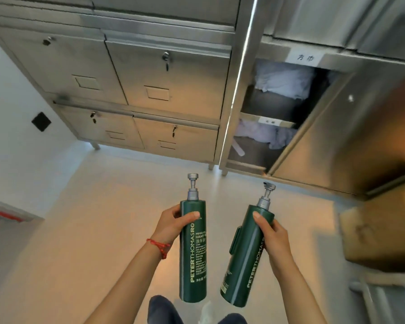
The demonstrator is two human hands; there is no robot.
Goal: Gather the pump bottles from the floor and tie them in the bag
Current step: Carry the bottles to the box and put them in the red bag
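The left hand [171, 224] is curled round the upper part of one green pump bottle [192, 251], the thumb laid across its front just under the shoulder and the other fingers wrapped behind. The right hand [272, 239] is clamped in the same way on a second green pump bottle [248, 256], its thumb pressed near the neck. Both bottles are held clear of the floor [80, 230], pumps pointing away from the body; the left one is carried nearly upright in the view, the right one tilted with its pump leaning outward. They are kept apart, not touching. A red cord is worn on the left wrist [158, 245]. Beyond the hands, steel cabinets [117, 73] with locked doors are seen, and an open compartment [278, 108] in which pale cloths are stacked (a paper label is fixed above it). A cardboard box [372, 237] is set at the right edge. As for progress, two bottles are judged to be gathered; no bag is visible anywhere, so the bagging and the tying are taken to be left undone. Whether more bottles lie out of view cannot be told.
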